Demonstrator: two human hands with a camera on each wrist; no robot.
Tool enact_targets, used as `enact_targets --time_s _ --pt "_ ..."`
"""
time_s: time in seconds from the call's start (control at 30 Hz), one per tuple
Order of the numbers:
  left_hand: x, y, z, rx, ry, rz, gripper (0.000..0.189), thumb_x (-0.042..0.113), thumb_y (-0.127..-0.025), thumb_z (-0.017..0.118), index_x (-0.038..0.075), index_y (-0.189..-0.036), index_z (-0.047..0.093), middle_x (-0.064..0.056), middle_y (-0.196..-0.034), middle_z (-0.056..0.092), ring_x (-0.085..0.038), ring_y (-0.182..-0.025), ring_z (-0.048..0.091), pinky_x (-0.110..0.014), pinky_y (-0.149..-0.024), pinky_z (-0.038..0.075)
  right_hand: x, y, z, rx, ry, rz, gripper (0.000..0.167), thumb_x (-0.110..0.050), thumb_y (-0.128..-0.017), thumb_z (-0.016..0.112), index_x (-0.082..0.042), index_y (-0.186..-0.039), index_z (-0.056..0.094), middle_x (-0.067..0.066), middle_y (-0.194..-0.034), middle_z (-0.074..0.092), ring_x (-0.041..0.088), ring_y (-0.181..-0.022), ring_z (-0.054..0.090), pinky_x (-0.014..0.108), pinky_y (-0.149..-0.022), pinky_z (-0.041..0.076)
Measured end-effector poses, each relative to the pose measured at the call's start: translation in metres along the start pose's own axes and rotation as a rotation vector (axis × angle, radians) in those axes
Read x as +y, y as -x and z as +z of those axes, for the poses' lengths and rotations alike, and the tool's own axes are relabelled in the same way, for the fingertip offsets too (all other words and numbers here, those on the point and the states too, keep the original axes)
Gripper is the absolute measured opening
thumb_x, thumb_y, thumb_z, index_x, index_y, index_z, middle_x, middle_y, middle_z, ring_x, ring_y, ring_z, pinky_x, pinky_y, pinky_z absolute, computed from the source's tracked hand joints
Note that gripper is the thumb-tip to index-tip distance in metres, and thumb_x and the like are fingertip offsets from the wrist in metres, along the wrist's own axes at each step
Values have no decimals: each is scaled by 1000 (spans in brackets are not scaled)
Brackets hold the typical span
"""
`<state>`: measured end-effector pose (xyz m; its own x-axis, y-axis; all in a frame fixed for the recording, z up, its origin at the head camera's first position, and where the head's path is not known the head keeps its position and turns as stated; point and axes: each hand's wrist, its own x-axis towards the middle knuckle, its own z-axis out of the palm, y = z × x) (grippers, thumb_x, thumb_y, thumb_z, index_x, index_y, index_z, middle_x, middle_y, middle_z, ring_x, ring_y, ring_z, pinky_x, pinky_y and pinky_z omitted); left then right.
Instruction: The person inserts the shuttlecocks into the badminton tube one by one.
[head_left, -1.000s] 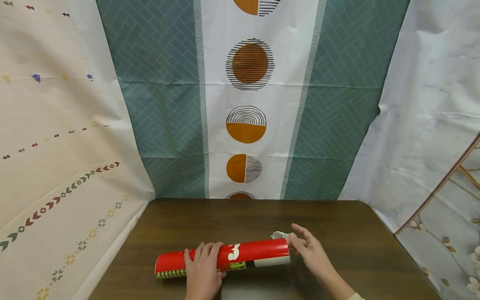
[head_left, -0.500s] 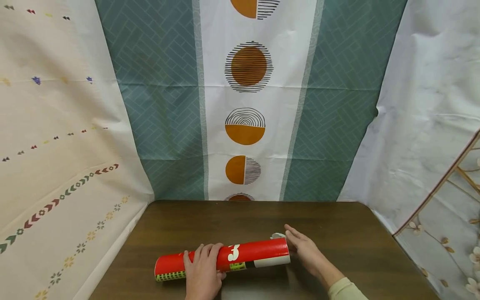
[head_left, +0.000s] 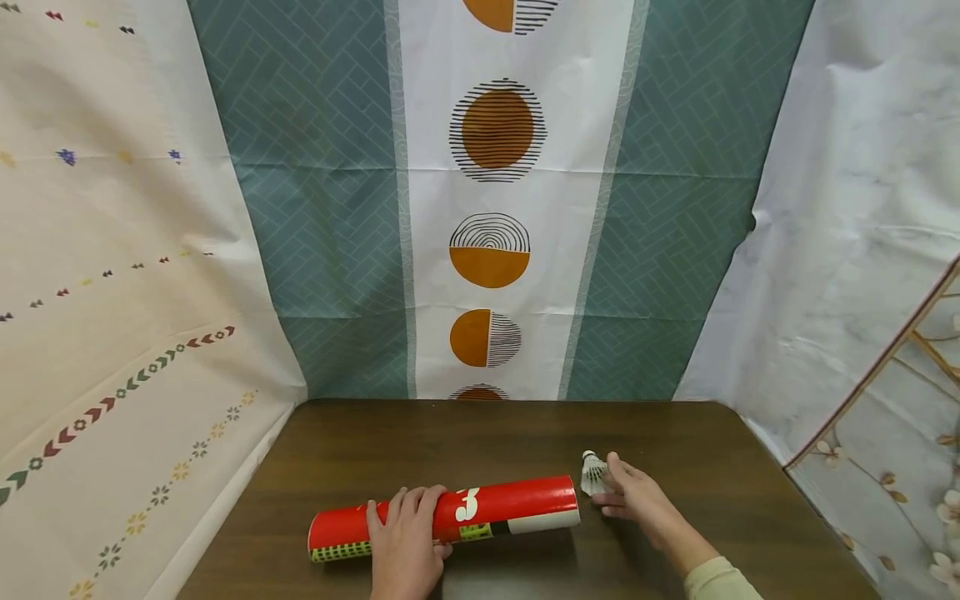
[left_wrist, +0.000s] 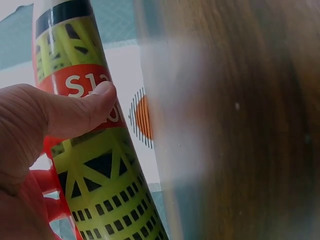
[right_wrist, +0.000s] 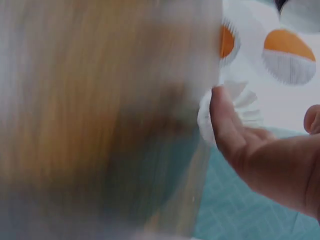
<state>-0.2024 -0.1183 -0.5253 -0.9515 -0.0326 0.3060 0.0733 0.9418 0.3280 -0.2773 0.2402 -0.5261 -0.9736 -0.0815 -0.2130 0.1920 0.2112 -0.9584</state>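
A red and yellow-green shuttlecock tube (head_left: 517, 502) lies on its side above the brown table, tilted slightly up to the right. My left hand (head_left: 408, 533) grips its left half from above; in the left wrist view the thumb (left_wrist: 82, 110) presses across the printed label. Just beyond the tube's right end is a white shuttlecock (head_left: 593, 475), its cork pointing away from me. My right hand (head_left: 637, 500) is on its right side, with extended fingers at the feather skirt. In the right wrist view a finger overlaps the pleated shuttlecock (right_wrist: 205, 120), while another fingertip (right_wrist: 312, 120) stays apart from it.
The dark wooden table (head_left: 420, 442) runs back to a hanging green and white cloth (head_left: 330, 250). A cream patterned cloth (head_left: 135, 333) borders the left side and a pale floral cloth (head_left: 840, 292) the right.
The shuttlecock has come out from behind the tube's right end and moved right. My right hand first drew closer to the tube, then moved right. The left hand and tube stay put.
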Motion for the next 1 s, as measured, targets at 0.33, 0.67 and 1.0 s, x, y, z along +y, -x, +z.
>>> enact_targets --time_s 0.33,0.67,1.0 --pt "2 0 2 -23 1 6 80 26 -61 105 25 -131 66 -9 -129 71 -43 -131 61 -89 -113 26 12 -33 -29 362 361 -80 67 -47 -108 60 6 -148 53 33 -143 64 47 -127 65 51 -94 59" --pt "3 -1 3 -6 -3 8 81 26 -60 106 25 -130 66 -9 -130 71 -42 -130 61 -88 -113 27 13 -47 -38 514 450 -37 48 -39 -100 71 -3 -131 66 20 -125 77 43 -112 71 45 -75 53" --pt "-2 -5 3 35 -18 -4 82 24 -58 106 23 -129 66 -9 -127 72 -42 -127 62 -88 -111 28 -4 -22 -34 281 282 -195 64 -24 -96 83 -4 -149 52 19 -115 81 7 -93 73 21 -76 53"
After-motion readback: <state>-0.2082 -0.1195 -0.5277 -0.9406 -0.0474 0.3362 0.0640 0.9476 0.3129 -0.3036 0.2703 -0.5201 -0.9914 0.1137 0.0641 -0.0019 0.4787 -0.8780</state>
